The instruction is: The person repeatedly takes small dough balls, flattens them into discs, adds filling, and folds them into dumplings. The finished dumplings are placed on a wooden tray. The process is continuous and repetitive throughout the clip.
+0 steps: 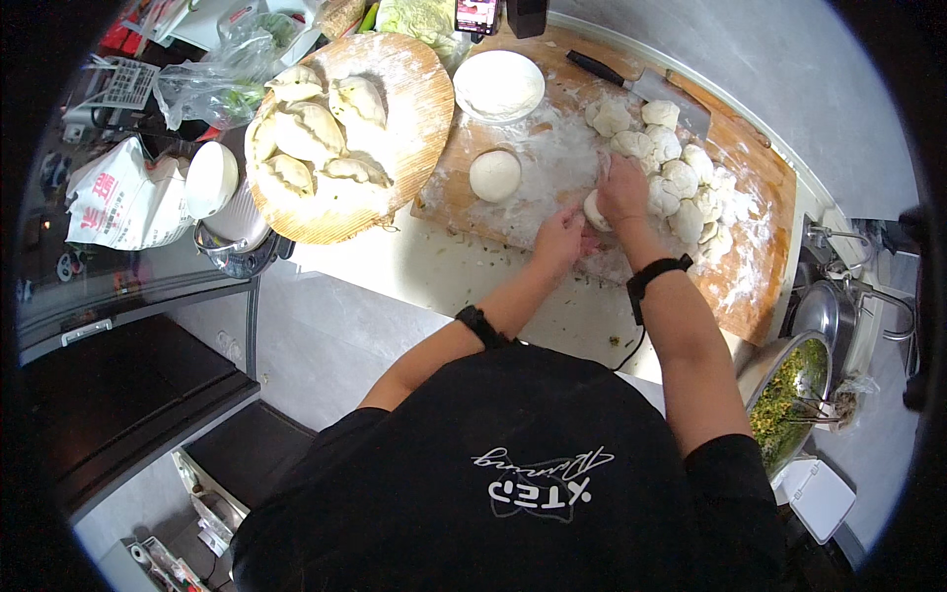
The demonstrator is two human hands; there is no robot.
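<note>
On the floured wooden board [459, 203], a round piece of dough [594, 212] lies partly under my right hand [623, 189]. That hand bends down over the dough's right side, and its grip is hidden. My left hand [561, 238] is low beside the same piece, fingers apart, with nothing seen in it. Whether it touches the dough I cannot tell. Just right of my right hand sits a cluster of floured dough lumps [679, 177]. A smooth flattened dough round [495, 177] rests alone on the left part of the board.
Several folded, filled dumplings [309, 132] lie on a round wooden tray [414, 81] at left. Behind the board's middle is a white bowl of flour [499, 85]. A cleaver [681, 100] lies at the back right. A metal bowl of chopped green-yellow filling [788, 399] stands at right.
</note>
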